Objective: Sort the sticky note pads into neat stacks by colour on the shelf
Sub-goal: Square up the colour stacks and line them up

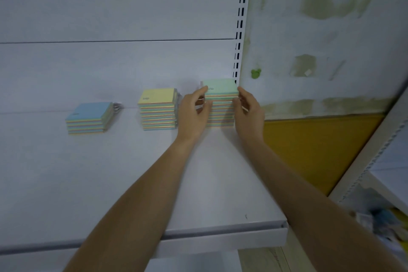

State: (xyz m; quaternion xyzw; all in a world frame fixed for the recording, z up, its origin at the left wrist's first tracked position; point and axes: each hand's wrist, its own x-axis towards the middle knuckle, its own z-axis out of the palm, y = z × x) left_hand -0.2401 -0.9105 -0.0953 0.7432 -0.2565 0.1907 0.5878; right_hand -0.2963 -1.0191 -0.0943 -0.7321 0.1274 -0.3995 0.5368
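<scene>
Green stack point(219, 104) stands between the two hands, at the back right of the shelf point(132, 183). The left hand point(194, 112) grasps its left side, forefinger curled on the top pad's edge and thumb lower on the front. The right hand point(249, 110) grasps the right side the same way, fingers curled against the pads.

The yellow stack point(157, 109) sits just behind the left knuckles, apart from the green one. The blue stack point(87, 118) lies well beyond it.

The step looks like squaring up the green stack. It should go best with even pressure from both palms, so no pad slips out forward between the thumbs. The thumbs can then tap the front faces flush. The left knuckles need care, since the yellow stack is near enough to be nudged.
</scene>
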